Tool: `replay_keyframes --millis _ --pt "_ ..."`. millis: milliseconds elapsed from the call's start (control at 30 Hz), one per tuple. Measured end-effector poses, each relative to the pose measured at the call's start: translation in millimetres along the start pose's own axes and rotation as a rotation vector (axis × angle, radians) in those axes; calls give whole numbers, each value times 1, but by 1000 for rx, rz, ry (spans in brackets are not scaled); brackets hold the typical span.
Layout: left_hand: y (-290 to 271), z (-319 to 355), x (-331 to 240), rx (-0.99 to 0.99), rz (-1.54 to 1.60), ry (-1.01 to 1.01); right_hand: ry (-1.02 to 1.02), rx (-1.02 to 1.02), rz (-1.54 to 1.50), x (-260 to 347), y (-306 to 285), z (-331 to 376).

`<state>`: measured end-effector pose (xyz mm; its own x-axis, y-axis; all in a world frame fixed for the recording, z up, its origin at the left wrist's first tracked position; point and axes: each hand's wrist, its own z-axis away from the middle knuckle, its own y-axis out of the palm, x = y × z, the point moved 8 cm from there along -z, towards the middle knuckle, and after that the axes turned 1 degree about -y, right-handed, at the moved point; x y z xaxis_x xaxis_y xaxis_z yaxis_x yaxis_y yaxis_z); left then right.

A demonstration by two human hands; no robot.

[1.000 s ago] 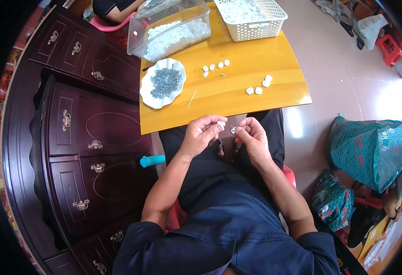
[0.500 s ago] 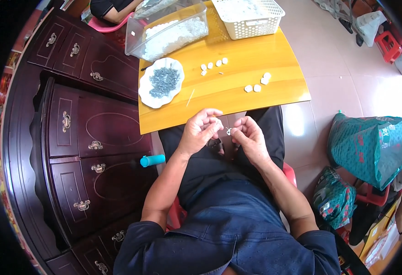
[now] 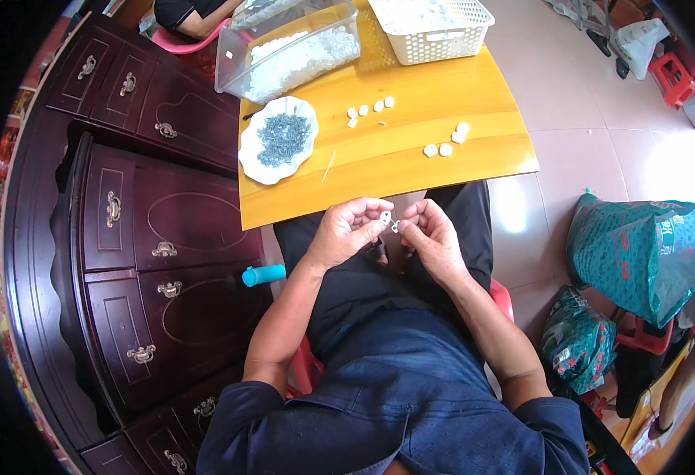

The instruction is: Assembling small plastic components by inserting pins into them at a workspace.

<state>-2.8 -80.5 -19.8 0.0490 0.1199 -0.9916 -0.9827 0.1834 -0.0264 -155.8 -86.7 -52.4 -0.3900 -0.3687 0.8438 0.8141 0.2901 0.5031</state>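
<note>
Just off the table's near edge, my left hand [image 3: 347,233] pinches a small white plastic piece with holes [image 3: 385,216] between thumb and fingers. Close beside it, my right hand [image 3: 433,240] pinches a small white looped piece [image 3: 396,226]. The two pieces are nearly touching; whether they are joined I cannot tell. On the wooden table [image 3: 411,103] lie several small white pieces [image 3: 377,106] in the middle and several more white pieces [image 3: 446,150] to the right. A scalloped white dish [image 3: 250,162] at the left holds a heap of thin dark metal parts [image 3: 282,138].
A clear bin [image 3: 233,75] of white pieces and a white perforated basket [image 3: 438,49] stand at the table's far side. A thin stick [image 3: 328,166] lies near the dish. Dark drawers [image 3: 118,206] flank my left; teal bags [image 3: 640,253] sit at right. Another person [image 3: 193,17] sits far left.
My left hand has turned slightly, and the white piece with holes now shows at its fingertips. My right hand stays almost in place. At far right, another person's arm has moved lower.
</note>
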Motion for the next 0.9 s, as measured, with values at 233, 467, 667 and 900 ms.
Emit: replay_keyframes --millis 233,467,667,900 --pt "-1 0 -3 37 -67 -3 -6 -7 29 -1 -2 -1" --pt "0 -1 -5 46 -78 -28 -8 -14 52 -3 -2 -2" --pt "2 0 -6 78 -93 -41 -7 -8 55 -3 -1 -1" --pt "10 1 -6 122 -57 -74 20 -4 21 -1 1 0"
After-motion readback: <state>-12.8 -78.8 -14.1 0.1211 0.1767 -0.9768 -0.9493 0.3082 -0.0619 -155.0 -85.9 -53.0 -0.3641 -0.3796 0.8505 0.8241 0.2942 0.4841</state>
